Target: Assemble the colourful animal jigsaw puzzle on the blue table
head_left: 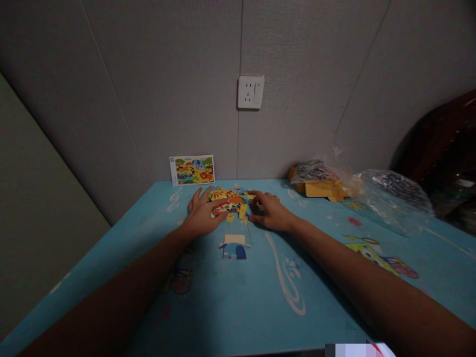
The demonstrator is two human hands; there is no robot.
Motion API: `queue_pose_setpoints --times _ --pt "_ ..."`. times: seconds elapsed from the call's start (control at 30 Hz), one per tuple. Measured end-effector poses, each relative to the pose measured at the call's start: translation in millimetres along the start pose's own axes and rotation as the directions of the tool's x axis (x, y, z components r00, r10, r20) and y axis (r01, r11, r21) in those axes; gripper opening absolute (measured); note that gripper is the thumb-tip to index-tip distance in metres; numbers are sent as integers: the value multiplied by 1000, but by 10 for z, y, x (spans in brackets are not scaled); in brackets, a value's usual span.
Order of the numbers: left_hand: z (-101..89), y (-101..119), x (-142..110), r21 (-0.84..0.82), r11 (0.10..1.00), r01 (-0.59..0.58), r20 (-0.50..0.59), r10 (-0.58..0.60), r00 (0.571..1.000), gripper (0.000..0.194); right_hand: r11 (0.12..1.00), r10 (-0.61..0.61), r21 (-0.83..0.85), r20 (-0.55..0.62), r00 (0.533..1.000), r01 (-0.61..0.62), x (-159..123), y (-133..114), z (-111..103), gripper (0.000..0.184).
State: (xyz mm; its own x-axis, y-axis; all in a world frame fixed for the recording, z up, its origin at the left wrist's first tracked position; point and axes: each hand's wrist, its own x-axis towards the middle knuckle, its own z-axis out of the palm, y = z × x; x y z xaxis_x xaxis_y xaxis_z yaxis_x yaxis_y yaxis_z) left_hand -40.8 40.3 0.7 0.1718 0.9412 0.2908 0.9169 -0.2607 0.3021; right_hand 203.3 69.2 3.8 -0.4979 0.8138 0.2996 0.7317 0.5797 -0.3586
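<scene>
A heap of colourful jigsaw puzzle pieces (234, 199) lies on the blue table, mostly yellow, orange and red. My left hand (203, 212) rests at the left side of the heap, its fingers spread over the edge pieces. On the other side, my right hand (270, 210) touches the heap with fingers curved and apart; I make out nothing held in it. Nearer to me, between my forearms, lie a few joined pieces (234, 250) showing a blue elephant-like figure below a cream part.
A picture card (195, 170) with cartoon animals leans on the wall behind the heap. At the back right, an orange-yellow box (323, 190) stands beside crumpled clear plastic (397, 198). A white socket (251, 92) is on the wall. The table (253, 302) bears printed cartoons.
</scene>
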Motion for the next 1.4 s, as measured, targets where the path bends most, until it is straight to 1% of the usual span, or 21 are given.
queue_pose_setpoints --times 0.1,0.17,0.23,0.3,0.37,0.4,0.43,0.5,0.57,0.6,0.63,0.7,0.77,0.83,0.93,1.0,1.1,1.17,1.27,1.33,1.4 --pt "-34 7 -20 -60 990 -130 0 130 992 70 991 -133 -8 -65 989 132 -2 0 -13 73" --pt "-51 17 -37 -96 973 -209 30 213 977 77 982 -184 15 -117 976 187 -2 -33 -21 72" --pt "-62 30 -51 -118 949 -294 86 305 949 74 974 -210 50 -177 961 222 -2 -78 -34 71" --pt "-71 44 -59 -131 929 -346 114 361 926 65 962 -247 61 -214 945 265 -1 -103 -64 68" --pt "-80 55 -57 -125 938 -324 65 333 941 56 960 -265 22 -254 930 279 1 -73 -124 57" --pt "-86 58 -52 -121 950 -287 12 290 957 53 968 -244 -15 -286 927 251 3 -32 -164 48" --pt "-94 58 -45 -119 963 -240 -48 236 971 51 980 -200 -54 -322 925 193 5 26 -208 39" --pt "-111 53 -25 -133 982 -137 -168 114 979 48 993 -48 -121 -371 927 3 5 174 -293 28" --pt "-128 43 -2 -154 987 -54 -244 15 970 44 968 128 -167 -326 937 -190 -3 319 -354 28" --pt "-133 38 8 -160 987 -21 -259 -22 966 43 948 200 -187 -284 938 -258 -8 376 -369 29" --pt "-137 35 17 -161 987 7 -261 -49 964 41 930 256 -207 -234 938 -305 -14 418 -373 30" --pt "-136 29 29 -147 988 51 -237 -85 968 40 906 322 -240 -147 935 -349 -23 455 -354 36" --pt "-126 26 36 -119 990 73 -195 -96 976 41 893 345 -275 -86 935 -355 -26 452 -312 46" --pt "-110 20 37 -85 991 101 -140 -112 984 42 890 333 -313 -52 941 -332 -25 445 -264 53" --pt "-69 -8 37 -62 983 173 -48 -176 983 45 901 292 -328 -29 956 -285 -23 465 -207 54" --pt "-34 -43 41 -59 978 198 -40 -201 979 44 909 288 -306 -26 957 -282 -19 491 -181 52" --pt "7 -96 51 -47 982 181 -86 -184 979 42 913 306 -271 -39 951 -305 -10 516 -149 45" --pt "11 -106 56 -32 985 172 -83 -174 981 43 919 307 -239 -70 949 -315 -4 520 -135 41" --pt "-19 -65 49 -5 988 154 -59 -154 986 46 943 259 -168 -173 950 -287 6 522 -148 36" --pt "-50 -19 35 -1 994 108 -57 -108 993 52 965 223 -78 -262 939 -251 14 523 -181 31" --pt "-76 22 14 -20 999 27 -61 -29 998 59 975 219 40 -347 912 -218 22 509 -215 25"
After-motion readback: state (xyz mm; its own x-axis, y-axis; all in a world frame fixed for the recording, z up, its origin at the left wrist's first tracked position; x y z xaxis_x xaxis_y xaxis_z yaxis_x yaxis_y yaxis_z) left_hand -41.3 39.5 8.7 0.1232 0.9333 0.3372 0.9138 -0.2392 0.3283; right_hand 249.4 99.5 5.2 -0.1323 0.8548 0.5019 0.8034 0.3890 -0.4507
